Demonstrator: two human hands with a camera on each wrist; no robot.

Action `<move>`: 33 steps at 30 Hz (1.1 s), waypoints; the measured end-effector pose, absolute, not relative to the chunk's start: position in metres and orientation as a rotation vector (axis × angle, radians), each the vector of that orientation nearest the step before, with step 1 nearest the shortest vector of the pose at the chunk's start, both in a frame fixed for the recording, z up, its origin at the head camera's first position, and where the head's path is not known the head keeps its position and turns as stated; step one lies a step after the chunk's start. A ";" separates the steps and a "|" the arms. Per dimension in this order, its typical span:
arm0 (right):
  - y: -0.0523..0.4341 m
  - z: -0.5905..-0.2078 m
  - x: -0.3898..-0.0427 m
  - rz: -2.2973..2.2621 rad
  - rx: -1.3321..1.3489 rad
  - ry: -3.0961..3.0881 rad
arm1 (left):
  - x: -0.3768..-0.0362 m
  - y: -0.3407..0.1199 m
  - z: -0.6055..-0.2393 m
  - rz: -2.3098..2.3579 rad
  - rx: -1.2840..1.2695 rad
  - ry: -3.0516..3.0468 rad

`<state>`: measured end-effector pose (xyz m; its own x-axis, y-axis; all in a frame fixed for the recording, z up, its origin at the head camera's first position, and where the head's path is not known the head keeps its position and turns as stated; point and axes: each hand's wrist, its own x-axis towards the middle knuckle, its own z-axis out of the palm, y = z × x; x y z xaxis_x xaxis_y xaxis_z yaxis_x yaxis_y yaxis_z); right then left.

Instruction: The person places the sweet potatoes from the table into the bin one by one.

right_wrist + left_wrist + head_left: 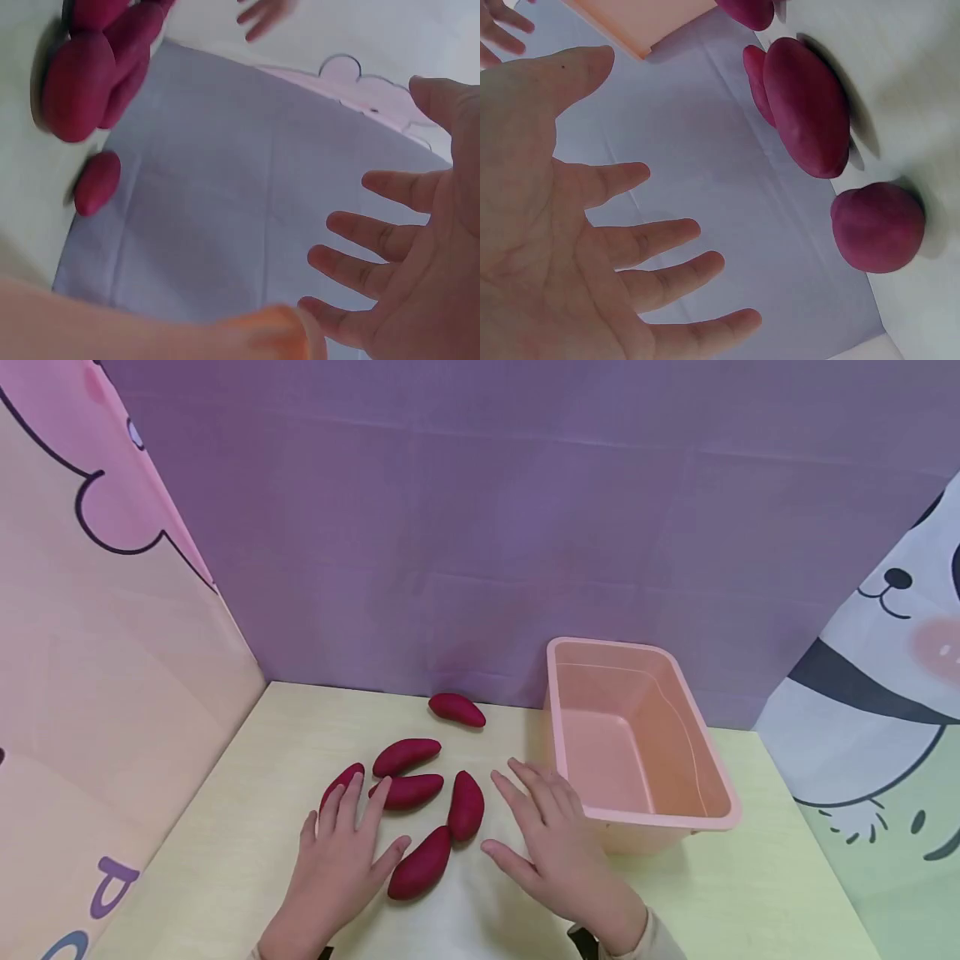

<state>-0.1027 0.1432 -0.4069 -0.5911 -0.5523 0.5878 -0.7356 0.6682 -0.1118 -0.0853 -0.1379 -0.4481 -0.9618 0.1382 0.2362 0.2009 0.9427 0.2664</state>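
Note:
Several dark red sweet potatoes lie on the pale table; one sits apart near the back wall. My left hand hovers flat with fingers spread, its fingertips over two sweet potatoes, its thumb beside another. My right hand is spread open just right of an upright one, holding nothing. In the left wrist view the left hand is open near two sweet potatoes. The right wrist view shows the open right hand and sweet potatoes.
An empty pink plastic bin stands right of the right hand, touching its far side. A purple backdrop closes the back, with cartoon-printed panels on the left and right. The bin's rim shows blurred in the right wrist view.

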 end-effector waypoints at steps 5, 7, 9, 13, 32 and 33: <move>0.164 -0.398 -0.103 0.587 0.934 -2.353 | -0.087 -0.145 -0.451 -0.439 -0.249 -2.862; 0.174 -0.395 -0.103 0.602 0.897 -2.358 | -0.088 -0.149 -0.452 -0.454 -0.242 -2.863; 0.185 -0.392 -0.104 0.596 0.858 -2.350 | -0.088 -0.152 -0.453 -0.477 -0.232 -2.864; 0.208 -0.387 -0.105 0.608 0.775 -2.334 | -0.088 -0.158 -0.456 -0.506 -0.204 -2.865; 0.310 -0.384 -0.103 0.657 0.089 -2.287 | -0.107 -0.181 -0.478 -0.774 0.014 -2.952; 0.313 -0.384 -0.102 0.676 0.055 -2.303 | -0.108 -0.182 -0.479 -0.787 0.014 -2.948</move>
<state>-0.1023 0.3133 -0.3845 -0.7370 0.1521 0.6585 -0.2279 0.8614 -0.4540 -0.1081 -0.1821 -0.4795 -0.9959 -0.0320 0.0850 0.0146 0.8671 0.4979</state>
